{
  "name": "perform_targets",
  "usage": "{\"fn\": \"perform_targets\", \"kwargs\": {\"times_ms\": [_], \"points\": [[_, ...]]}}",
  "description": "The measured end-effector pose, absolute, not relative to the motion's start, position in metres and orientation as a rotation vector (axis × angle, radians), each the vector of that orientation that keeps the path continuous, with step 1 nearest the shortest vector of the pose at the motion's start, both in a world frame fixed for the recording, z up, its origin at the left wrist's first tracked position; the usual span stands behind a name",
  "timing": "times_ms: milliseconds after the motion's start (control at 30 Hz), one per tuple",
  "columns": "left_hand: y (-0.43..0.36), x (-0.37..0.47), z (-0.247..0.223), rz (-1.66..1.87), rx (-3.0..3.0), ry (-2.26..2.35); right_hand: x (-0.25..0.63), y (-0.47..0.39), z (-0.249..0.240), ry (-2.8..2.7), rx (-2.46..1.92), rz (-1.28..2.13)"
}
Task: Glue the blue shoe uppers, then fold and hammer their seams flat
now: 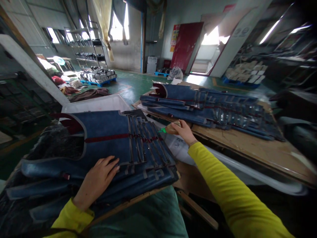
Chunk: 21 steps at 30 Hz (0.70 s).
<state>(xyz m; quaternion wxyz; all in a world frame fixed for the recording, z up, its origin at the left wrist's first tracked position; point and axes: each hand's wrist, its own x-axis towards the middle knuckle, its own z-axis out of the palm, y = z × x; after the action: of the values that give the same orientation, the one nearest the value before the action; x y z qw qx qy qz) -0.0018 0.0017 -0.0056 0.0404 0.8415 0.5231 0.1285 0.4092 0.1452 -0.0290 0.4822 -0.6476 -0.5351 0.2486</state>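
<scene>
My right hand (184, 131) is wrapped round a small brownish bottle (172, 128) with a green nozzle that points left, over the right edge of the near stack. Several blue sheets (106, 127) with grey edging and a dark red stripe lie layered in front of me. Narrow dark strips (141, 140) with shiny wet-looking lines overlap at their right part. Flat on the lower edge of the top blue sheet rests my left hand (100, 178), its fingers spread and nothing held.
A second stack of blue pieces (183, 94) lies on a brown board (237, 140) to the right. White plastic tubs (96, 103) stand behind and between the stacks. Farther back are a rack (90, 49), a loaded blue pallet (99, 82) and a red door (187, 44).
</scene>
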Motion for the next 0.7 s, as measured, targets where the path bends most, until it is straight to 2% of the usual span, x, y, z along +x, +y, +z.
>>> {"fn": "perform_targets", "kwargs": {"times_ms": [700], "points": [[0.002,-0.003,-0.009,0.410,2.603,1.611,0.416,0.108,-0.004,-1.357,-1.663,0.675]]}}
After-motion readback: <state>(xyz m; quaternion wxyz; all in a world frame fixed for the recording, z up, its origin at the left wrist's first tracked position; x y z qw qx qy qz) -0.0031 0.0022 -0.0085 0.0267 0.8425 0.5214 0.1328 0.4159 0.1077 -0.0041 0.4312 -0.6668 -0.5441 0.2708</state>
